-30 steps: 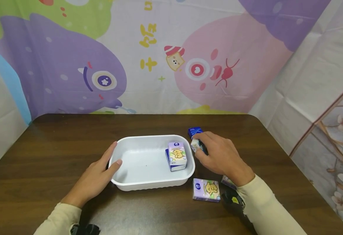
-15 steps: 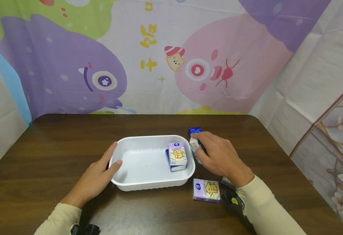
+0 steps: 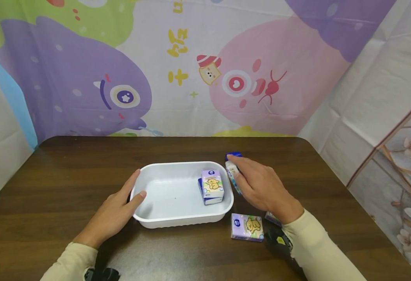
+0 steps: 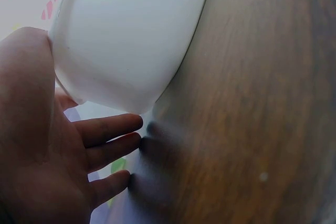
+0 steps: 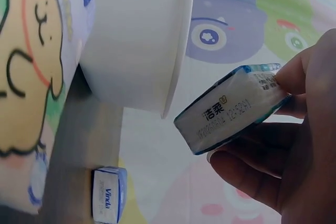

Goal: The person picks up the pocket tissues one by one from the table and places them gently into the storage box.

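A white plastic tray (image 3: 174, 220) sits mid-table; in it, a purple tissue pack (image 3: 212, 183) with a yellow bear lies on a blue pack (image 3: 212, 200). My left hand (image 3: 112, 214) holds the tray's left end, thumb over the rim and index finger outside; the other fingers (image 4: 113, 129) stretch straight beside the wall in the left wrist view. Just beyond the tray's right end, my right hand (image 3: 261, 185) pinches a white tissue pack (image 5: 226, 111) with blue-green edges between thumb and fingers. Its printed end faces the right wrist camera.
A blue tissue pack (image 3: 234, 155) lies behind my right hand. Near the tray's front right corner is a purple bear pack (image 3: 247, 227); another pack (image 3: 273, 218) shows partly beside my right wrist. A printed cloth (image 3: 177, 109) hangs behind the brown table (image 3: 86, 156).
The white tissue pack in my right hand has turned, so more of its length shows beside the tray's right rim. My right hand shifts slightly left; the left hand stays put.
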Tool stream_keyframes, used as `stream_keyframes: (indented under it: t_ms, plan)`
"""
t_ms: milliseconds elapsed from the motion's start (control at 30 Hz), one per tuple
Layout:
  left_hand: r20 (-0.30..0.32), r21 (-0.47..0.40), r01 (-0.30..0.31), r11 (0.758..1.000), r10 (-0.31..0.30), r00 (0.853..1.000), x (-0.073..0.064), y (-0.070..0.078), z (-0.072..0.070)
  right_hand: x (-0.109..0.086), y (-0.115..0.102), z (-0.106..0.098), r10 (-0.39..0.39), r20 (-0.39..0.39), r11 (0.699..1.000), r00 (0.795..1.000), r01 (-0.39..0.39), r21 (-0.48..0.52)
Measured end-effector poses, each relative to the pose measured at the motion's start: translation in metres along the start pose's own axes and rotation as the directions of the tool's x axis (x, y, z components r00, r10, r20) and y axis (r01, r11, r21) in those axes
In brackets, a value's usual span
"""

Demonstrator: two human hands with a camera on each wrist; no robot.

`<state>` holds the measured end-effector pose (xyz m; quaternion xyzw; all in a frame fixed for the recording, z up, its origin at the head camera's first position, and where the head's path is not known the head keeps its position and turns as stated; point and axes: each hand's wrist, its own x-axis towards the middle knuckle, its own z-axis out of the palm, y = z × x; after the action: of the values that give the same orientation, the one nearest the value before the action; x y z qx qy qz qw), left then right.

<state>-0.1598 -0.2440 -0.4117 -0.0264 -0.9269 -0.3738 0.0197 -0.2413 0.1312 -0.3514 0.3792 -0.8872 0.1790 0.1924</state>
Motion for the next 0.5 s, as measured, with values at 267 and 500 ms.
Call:
stream_keyframes:
  t_ms: [267, 500]
  plan:
    - [0.002, -0.003, -0.001, 1.000, 0.001, 1.000, -0.0002, 0.0014, -0.0006, -0.0011, -0.0031, 0.0022, -0.020, 0.013, 0.999, 1.000, 0.020, 0.049]
    - [0.000, 0.004, 0.001, 1.000, -0.001, 1.000, -0.0005, 0.0004, -0.0007, -0.0004, -0.0058, 0.0043, -0.028, 0.020, 0.993, 0.999, 0.026, 0.114]
